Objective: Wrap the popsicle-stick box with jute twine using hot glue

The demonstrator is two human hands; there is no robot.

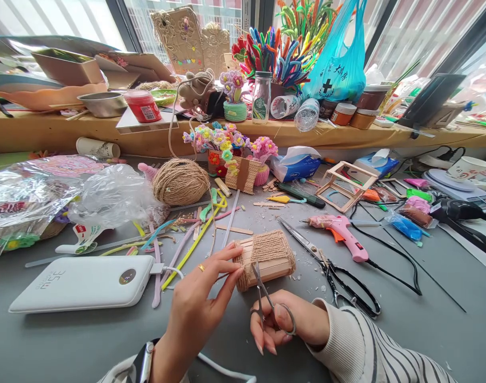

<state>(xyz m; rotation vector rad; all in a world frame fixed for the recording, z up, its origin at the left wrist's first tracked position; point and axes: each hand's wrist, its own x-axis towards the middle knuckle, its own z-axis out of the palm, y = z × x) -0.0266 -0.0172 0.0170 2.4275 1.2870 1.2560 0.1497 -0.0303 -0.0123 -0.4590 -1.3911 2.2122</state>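
Note:
A small holder made of wooden craft sticks [277,270] lies on its side on the grey table, with jute twine wound round its ends and a patch of its side. My left hand [200,298] grips its left end between thumb and fingers, where a thin strand also seems pinched. Small metal scissors [262,282] are in my right hand [288,319], thumb through one loop. Their blades point up at the twine near that left end; whether they touch it I cannot tell. Just right of the holder lie large black-handled scissors [321,258].
A pink glue gun [348,236] with a black cable lies to the right. On the left are a white power bank [83,282], a ball of twine [181,181] and several pipe cleaners [198,239]. A crowded ledge [147,133] runs along the back, under the windows.

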